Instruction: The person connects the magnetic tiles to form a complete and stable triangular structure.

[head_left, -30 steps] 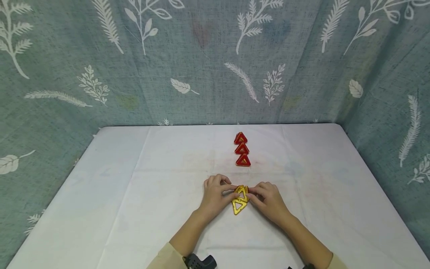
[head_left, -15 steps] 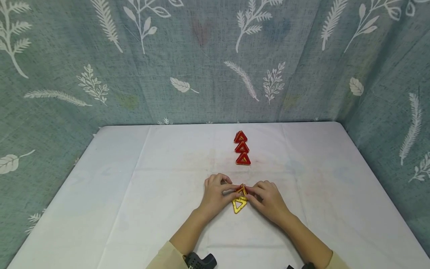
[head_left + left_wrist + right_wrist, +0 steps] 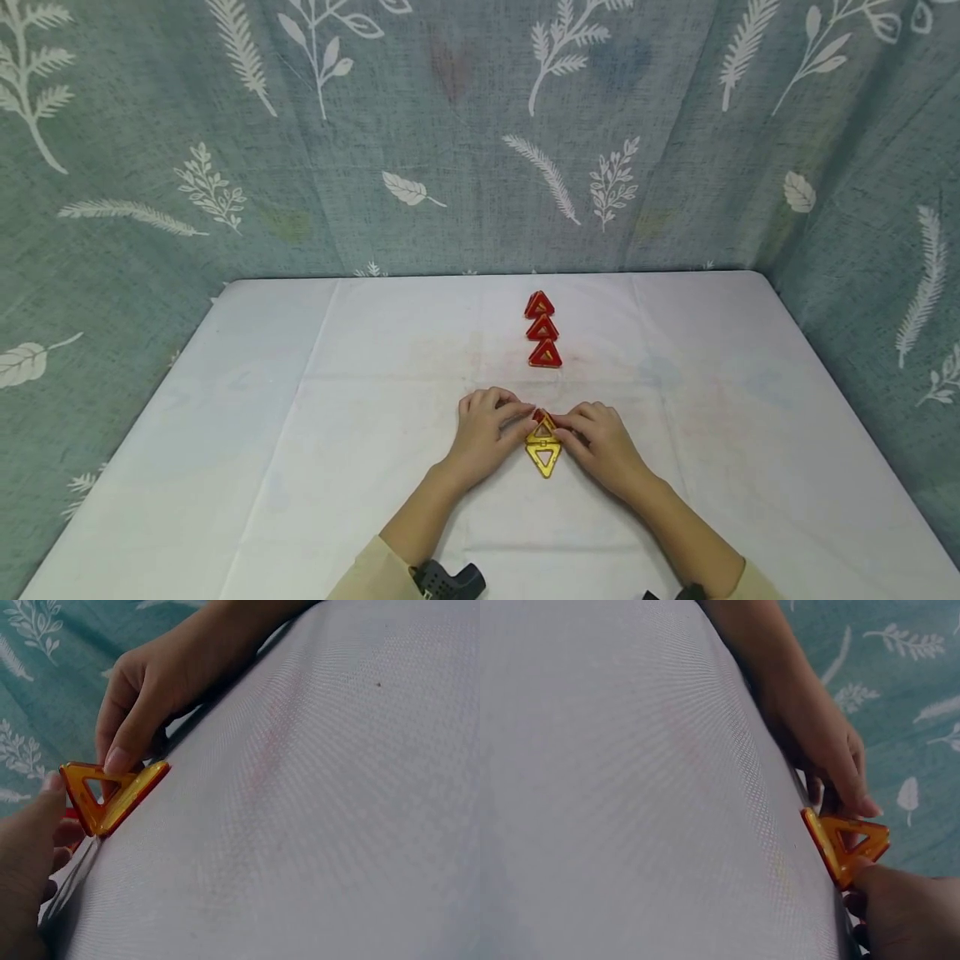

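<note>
Two yellow translucent triangle magnetic tiles join edge to edge in front of me. One (image 3: 545, 472) lies on the table and points toward me, while the other (image 3: 542, 441) leans up from their shared edge. A red tile (image 3: 538, 413) shows behind the leaning one, mostly hidden by it and by fingers. My left hand (image 3: 483, 429) holds the left side of this group, thumb at the leaning tile's edge and fingers behind. From the right, my right hand (image 3: 600, 442) pinches it between thumb and index finger. In the left wrist view, the right thumb presses the leaning yellow tile (image 3: 75, 780).
Three small red pyramid-like pieces (image 3: 544, 362) stand in a line farther back on the white cloth-covered table (image 3: 375, 467). A green leaf-patterned curtain (image 3: 450, 233) rises behind the table and along both sides.
The yellow tiles have turned a little and shifted slightly right, with the flat one now pointing straight toward me. More of the red tile shows at the top. The red pieces behind stay put.
</note>
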`<state>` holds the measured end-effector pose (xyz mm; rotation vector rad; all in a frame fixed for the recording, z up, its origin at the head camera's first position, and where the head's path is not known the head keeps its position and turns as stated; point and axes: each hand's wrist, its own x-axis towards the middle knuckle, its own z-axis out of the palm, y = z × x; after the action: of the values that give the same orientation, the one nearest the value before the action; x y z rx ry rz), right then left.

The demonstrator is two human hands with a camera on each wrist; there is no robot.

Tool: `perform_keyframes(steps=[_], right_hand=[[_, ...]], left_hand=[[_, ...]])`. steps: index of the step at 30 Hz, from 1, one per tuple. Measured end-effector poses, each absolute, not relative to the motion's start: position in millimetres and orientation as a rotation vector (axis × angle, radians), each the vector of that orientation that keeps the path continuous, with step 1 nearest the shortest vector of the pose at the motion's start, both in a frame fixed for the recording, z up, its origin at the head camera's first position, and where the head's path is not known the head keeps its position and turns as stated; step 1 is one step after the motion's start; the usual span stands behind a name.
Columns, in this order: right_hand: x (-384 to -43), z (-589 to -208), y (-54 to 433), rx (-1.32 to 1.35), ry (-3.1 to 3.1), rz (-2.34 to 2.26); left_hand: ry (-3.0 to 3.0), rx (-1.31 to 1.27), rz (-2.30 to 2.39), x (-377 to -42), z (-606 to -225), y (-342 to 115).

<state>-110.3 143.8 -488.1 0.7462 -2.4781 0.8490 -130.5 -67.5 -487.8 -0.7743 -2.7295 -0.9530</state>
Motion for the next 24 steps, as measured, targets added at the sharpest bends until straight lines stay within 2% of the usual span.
perform_keyframes(steps=[24], right_hand=[[-112, -470, 165, 0.904, -2.853, 0.911]], left_hand=[[-2.793, -0.893, -0.883, -132, -486, -71]])
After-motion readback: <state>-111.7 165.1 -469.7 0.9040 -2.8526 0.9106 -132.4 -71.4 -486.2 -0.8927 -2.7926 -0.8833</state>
